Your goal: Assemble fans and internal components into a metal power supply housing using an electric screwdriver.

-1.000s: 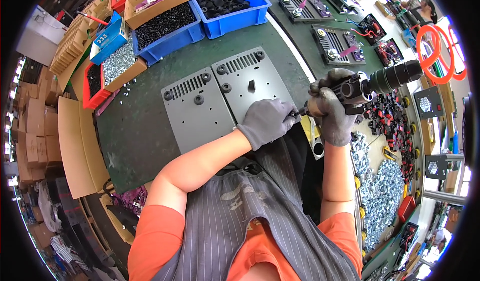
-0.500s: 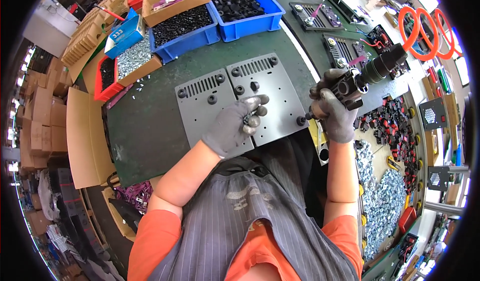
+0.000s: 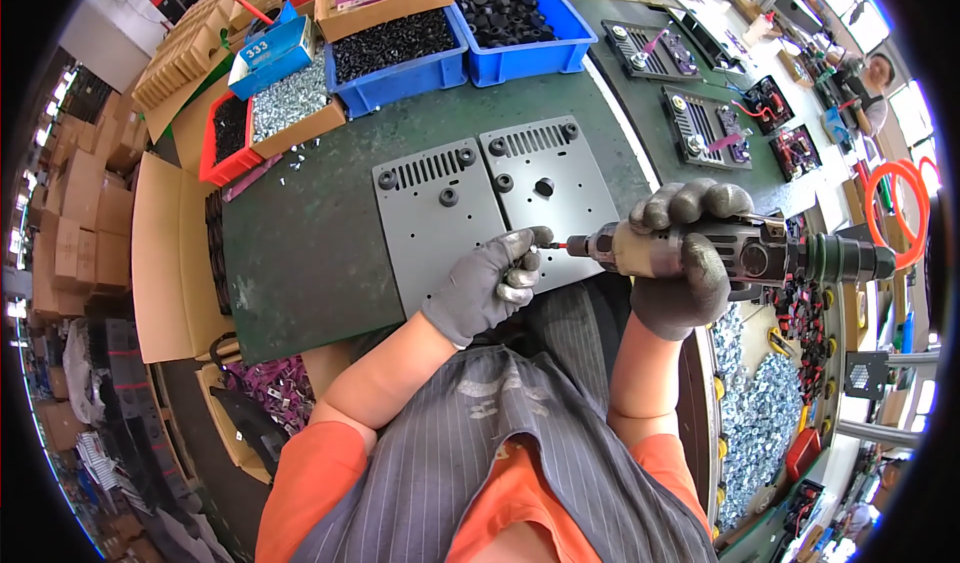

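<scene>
Green-topped workbench [image 3: 300, 263] spreading wide across the shop, 2 blue plastic bins [image 3: 530, 66] at its far side, heaped with black parts [image 3: 500, 8]. Centre stage, 2 grey slotted metal plates [image 3: 435, 248] side by side, black round rubber feet [image 3: 448, 197] on both. Now the black-and-silver power driver [image 3: 765, 255] — grey-gloved right hand [image 3: 682, 298] wrapped round its body, together hiding the right plate's near corner. Grey-gloved left hand [image 3: 475, 293], fingers curled, pinches a small piece [image 3: 538, 249], too tiny to identify, at the thin bit [image 3: 556, 246]. Looks like loading the driver — that calls for steady alignment, fingertips kept clear of any spin.
</scene>
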Demonstrator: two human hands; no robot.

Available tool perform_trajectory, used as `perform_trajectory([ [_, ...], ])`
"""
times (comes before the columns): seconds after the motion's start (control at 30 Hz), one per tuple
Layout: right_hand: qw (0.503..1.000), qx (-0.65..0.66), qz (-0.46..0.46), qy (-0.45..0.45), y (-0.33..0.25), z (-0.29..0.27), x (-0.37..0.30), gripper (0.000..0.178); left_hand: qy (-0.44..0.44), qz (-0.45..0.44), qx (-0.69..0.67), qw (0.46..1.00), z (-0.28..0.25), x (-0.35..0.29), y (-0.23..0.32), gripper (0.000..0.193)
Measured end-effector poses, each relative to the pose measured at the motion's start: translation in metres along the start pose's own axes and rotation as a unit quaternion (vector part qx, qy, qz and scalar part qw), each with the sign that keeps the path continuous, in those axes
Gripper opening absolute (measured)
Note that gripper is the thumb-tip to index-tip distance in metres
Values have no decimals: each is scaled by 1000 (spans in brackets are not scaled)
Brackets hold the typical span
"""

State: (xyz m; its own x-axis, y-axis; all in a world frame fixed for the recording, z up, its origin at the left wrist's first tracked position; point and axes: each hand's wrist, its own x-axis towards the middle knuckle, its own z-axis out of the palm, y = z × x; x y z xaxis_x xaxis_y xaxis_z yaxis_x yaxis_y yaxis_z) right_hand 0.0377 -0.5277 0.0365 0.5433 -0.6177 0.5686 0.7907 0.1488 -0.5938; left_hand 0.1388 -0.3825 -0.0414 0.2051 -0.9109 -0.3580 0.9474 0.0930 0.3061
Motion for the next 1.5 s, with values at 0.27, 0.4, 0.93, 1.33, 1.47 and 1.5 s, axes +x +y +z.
perform_trajectory([
  [0.27,994,35,-10,-102,3,-7,1,41,-68,-33,-62,995,-8,1,-4,24],
  [0.4,999,52,11,-2,-1,-8,-3,42,-81,-24,53,995,-5,-1,-3,28],
  [0.93,987,-1,18,161,-20,-50,-19,41,73,295,900,312,24,56,32,21],
  [1.33,988,-37,77,127,-9,-27,-19,46,96,234,850,462,-2,-7,4,34],
  [1.47,985,-78,116,98,-2,-19,-25,48,76,222,858,456,-5,-6,-9,30],
  [1.5,985,-77,119,95,0,-17,-26,48,85,230,862,444,-3,-7,-12,30],
])
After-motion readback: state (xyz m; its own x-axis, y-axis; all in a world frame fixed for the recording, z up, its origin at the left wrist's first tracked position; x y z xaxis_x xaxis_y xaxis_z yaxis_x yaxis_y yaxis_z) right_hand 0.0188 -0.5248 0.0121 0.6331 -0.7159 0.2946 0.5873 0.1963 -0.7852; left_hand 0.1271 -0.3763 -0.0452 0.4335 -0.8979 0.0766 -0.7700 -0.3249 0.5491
